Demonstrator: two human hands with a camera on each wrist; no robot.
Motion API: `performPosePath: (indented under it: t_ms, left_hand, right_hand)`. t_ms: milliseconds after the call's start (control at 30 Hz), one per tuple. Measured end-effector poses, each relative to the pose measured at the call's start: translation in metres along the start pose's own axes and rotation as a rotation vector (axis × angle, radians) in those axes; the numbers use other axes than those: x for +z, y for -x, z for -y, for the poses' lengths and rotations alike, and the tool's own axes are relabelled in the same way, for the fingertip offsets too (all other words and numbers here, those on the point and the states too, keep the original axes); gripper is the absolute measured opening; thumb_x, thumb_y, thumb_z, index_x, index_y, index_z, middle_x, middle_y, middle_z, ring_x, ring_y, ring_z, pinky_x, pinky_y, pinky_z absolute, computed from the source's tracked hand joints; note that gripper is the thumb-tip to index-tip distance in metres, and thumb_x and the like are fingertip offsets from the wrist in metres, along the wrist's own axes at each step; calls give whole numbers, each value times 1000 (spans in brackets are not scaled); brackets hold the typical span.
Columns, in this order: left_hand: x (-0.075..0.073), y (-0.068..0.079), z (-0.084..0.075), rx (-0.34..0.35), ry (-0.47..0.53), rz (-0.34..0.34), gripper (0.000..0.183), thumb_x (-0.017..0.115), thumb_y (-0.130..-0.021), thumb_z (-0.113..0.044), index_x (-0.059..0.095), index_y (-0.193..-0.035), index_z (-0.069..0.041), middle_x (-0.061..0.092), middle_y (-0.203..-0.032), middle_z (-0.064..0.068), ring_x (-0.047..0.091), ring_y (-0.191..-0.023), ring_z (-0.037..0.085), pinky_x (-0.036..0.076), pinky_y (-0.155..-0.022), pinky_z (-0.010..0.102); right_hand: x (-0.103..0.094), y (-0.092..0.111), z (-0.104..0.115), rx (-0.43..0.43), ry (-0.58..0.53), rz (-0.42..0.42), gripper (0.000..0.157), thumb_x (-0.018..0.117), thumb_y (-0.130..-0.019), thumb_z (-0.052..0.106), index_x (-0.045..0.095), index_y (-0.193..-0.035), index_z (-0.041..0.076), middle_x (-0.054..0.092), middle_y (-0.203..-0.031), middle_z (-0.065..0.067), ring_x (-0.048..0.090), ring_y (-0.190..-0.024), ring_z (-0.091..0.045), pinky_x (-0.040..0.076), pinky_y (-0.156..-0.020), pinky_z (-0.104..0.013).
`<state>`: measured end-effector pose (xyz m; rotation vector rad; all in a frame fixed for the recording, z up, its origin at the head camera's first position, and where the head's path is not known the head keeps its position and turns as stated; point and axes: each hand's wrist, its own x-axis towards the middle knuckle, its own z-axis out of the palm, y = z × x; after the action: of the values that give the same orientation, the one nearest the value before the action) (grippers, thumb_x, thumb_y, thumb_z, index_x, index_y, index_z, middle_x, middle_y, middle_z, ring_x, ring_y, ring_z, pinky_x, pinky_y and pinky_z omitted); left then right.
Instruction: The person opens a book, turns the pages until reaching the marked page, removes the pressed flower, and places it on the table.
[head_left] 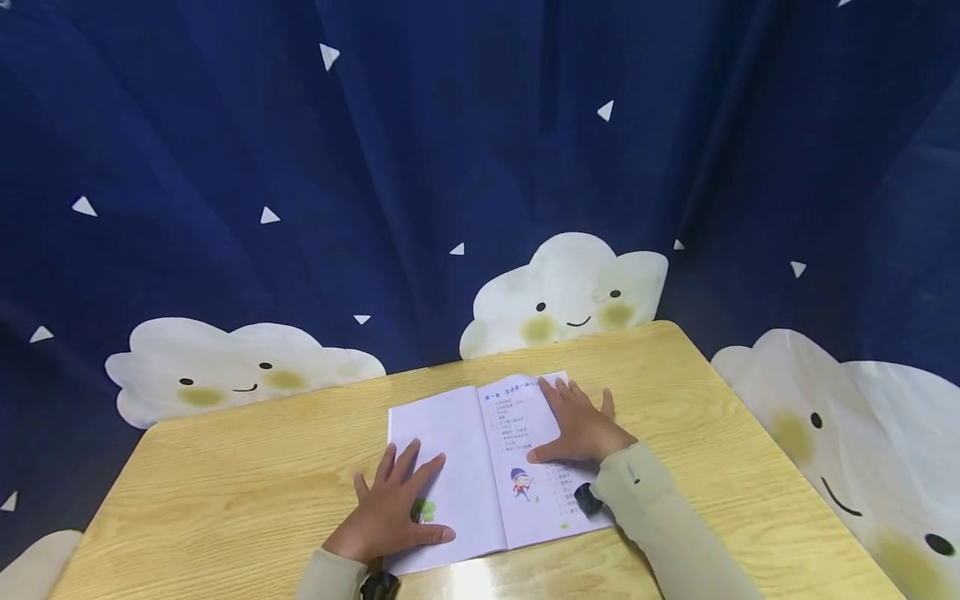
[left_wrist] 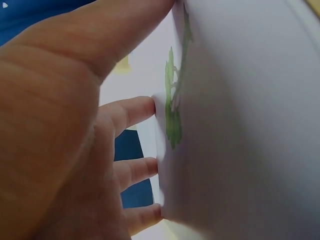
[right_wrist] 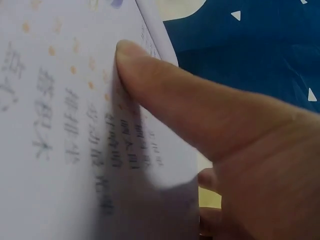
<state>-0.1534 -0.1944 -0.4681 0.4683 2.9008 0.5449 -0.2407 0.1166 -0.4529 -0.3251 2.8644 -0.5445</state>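
An open book (head_left: 468, 483) lies on the wooden table, its spine running down the middle. The left page carries a small green drawing (left_wrist: 173, 120) near its outer edge. Lines of text and a little cartoon figure (head_left: 521, 485) in a purple hat are printed on the right page. My left hand (head_left: 397, 504) rests on the left page's outer side with fingers spread. Across the upper right page, my right hand (head_left: 581, 423) lies with fingers spread and its thumb (right_wrist: 145, 70) on the paper. The right hand covers part of the heading and text.
The light wooden table (head_left: 247, 483) extends to both sides of the book. Behind it hangs a dark blue curtain (head_left: 405, 167) with white triangles and smiling clouds. A dark wrist device (head_left: 587, 500) sits at the right cuff, over the page.
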Motion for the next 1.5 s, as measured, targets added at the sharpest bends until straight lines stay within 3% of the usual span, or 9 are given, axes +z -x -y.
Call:
performPosePath:
  t_ms: [267,367,467,533,567,600,733,833,1500]
  left_hand:
    - [0,0,4,27,12,-31,100,70,-63,-74,42,-147,-27,22,-158,16,8,-142,50,2,-90,85]
    - [2,1,4,23,19,-20,101,70,-63,-74,42,-147,-27,21,-158,15,7,-142,50,0,-91,84]
    - [2,0,5,6,12,-12,101,69,-63,-76,41,-147,-28,20,-159,13,6,-143,48,1,-93,83]
    - [2,-1,4,0,3,-14,101,68,-63,-77,41,-147,-29,20,-159,12,5,-144,47,1,-94,82]
    - [2,-1,4,-3,-2,-16,101,68,-63,-77,41,-147,-29,20,-159,12,5,-144,47,2,-94,82]
    - [2,-1,4,-5,-4,-19,100,68,-63,-77,41,-147,-30,21,-159,11,6,-144,46,2,-94,82]
    - [4,-2,2,0,9,-16,100,70,-63,-75,41,-147,-29,20,-159,12,6,-144,46,2,-94,82]
    - [3,-1,1,5,14,-8,100,70,-64,-75,41,-148,-28,20,-159,13,5,-144,47,2,-94,82]
    - [-1,1,0,13,36,-4,100,70,-64,-74,41,-147,-27,20,-159,15,5,-143,50,0,-92,83]
  right_hand:
    - [-3,-3,-3,-23,-69,-7,126,79,-60,67,11,-157,25,25,-158,-7,14,-146,-34,-9,-106,-69]
    - [-7,-1,-10,-39,-186,19,123,79,-61,66,11,-156,29,26,-158,-3,17,-146,-32,-8,-108,-67]
    - [-13,1,-15,-27,-440,116,115,82,-65,57,10,-153,43,44,-146,-8,53,-123,-35,28,-110,-54]
    - [-19,2,-19,-29,-586,169,110,82,-70,51,8,-152,47,49,-140,-10,67,-96,-36,52,-86,-46]
    - [-22,3,-21,-43,-622,186,107,80,-73,49,7,-152,47,48,-140,-11,68,-87,-34,55,-77,-44]
    - [-24,3,-23,-50,-640,198,105,79,-76,48,7,-152,47,47,-140,-11,68,-83,-31,56,-71,-42]
    - [-33,4,-32,-122,-569,138,98,71,-82,51,7,-154,38,23,-158,-3,46,-127,-26,38,-102,-45]
    - [-37,4,-37,-144,-586,103,94,69,-85,49,8,-154,38,25,-157,-5,27,-142,-30,25,-111,-55]
    - [-44,7,-63,-316,-894,132,78,57,-98,29,4,-155,36,20,-158,-15,27,-141,-37,25,-110,-54]
